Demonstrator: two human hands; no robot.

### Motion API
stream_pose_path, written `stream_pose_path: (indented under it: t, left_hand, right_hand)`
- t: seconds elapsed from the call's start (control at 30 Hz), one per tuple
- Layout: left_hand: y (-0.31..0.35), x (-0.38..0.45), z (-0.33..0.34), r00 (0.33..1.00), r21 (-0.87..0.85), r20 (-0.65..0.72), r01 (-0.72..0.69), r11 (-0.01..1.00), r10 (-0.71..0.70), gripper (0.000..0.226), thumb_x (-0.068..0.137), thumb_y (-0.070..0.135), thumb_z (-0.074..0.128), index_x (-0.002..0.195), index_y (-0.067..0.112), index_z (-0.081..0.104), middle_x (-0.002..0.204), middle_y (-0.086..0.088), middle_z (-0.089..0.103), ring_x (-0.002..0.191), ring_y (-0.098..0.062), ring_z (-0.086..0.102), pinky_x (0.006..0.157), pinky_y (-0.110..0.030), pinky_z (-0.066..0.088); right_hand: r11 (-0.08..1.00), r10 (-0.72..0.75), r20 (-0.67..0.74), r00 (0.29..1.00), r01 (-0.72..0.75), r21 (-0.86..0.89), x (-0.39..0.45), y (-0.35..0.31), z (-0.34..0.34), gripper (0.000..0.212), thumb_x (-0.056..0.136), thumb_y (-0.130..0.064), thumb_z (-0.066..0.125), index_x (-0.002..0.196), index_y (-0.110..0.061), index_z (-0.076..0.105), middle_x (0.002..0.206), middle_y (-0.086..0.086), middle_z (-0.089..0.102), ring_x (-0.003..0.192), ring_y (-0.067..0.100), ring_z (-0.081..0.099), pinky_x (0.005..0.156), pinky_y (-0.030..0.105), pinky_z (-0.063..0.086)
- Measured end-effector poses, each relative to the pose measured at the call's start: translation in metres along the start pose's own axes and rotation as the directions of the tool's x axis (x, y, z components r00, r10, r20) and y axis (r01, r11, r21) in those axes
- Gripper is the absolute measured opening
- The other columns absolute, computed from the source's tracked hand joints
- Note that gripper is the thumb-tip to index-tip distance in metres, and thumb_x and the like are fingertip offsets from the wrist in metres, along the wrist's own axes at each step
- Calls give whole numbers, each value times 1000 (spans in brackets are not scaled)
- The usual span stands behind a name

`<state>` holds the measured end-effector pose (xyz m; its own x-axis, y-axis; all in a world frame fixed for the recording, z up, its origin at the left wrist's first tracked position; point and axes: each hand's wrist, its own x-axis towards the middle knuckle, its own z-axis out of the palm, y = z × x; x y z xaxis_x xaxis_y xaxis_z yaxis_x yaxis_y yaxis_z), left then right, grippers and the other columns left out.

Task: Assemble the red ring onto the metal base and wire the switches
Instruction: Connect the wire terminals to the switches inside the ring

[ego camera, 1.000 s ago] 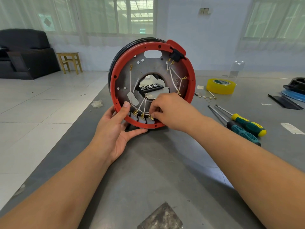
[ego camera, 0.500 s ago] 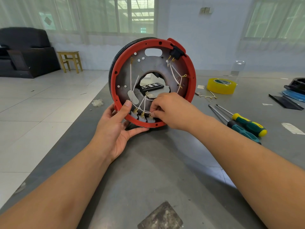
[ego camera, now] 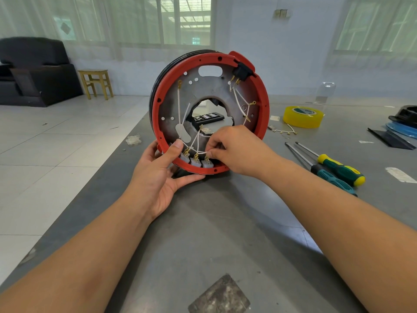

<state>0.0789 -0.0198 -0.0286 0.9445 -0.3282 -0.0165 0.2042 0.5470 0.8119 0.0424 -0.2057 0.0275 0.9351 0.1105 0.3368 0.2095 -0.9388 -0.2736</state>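
A red ring (ego camera: 264, 105) sits around a round metal base (ego camera: 214, 86), and the assembly stands on edge on the grey table. My left hand (ego camera: 162, 175) grips its lower left rim, thumb on the front of the ring. Three small grey switches (ego camera: 195, 161) sit in a row inside the bottom of the ring, with brass terminals and white wires (ego camera: 196, 141) running up from them. My right hand (ego camera: 237, 150) pinches a white wire at the rightmost switch. A black switch (ego camera: 241, 72) sits at the ring's upper right with two more white wires hanging from it.
Two screwdrivers (ego camera: 334, 170) lie to the right of my right arm. A yellow tape roll (ego camera: 302, 116) and a loose wire with brass terminals (ego camera: 285, 131) lie behind them. Black and blue parts (ego camera: 401, 127) rest at the far right. The table's left edge (ego camera: 126, 152) runs close to the assembly.
The assembly has tilted slightly, its top moving a little to the right. My right hand's fingers have shifted slightly lower toward the rightmost switch. My left hand keeps the same hold.
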Motion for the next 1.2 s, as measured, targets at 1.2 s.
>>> stream_pose_path:
  t: [1.2]
  left_hand:
    - [3, -3, 1, 998, -61, -66, -1, 998, -3, 79, 73, 21, 87, 144, 11, 54, 134, -22, 66, 112, -47, 72, 77, -66, 61]
  right_hand:
    - [916, -247, -253, 935, 139, -377, -39, 19, 34, 55, 86, -51, 67, 133, -23, 62, 130, -4, 61, 124, 19, 54, 113, 38, 30]
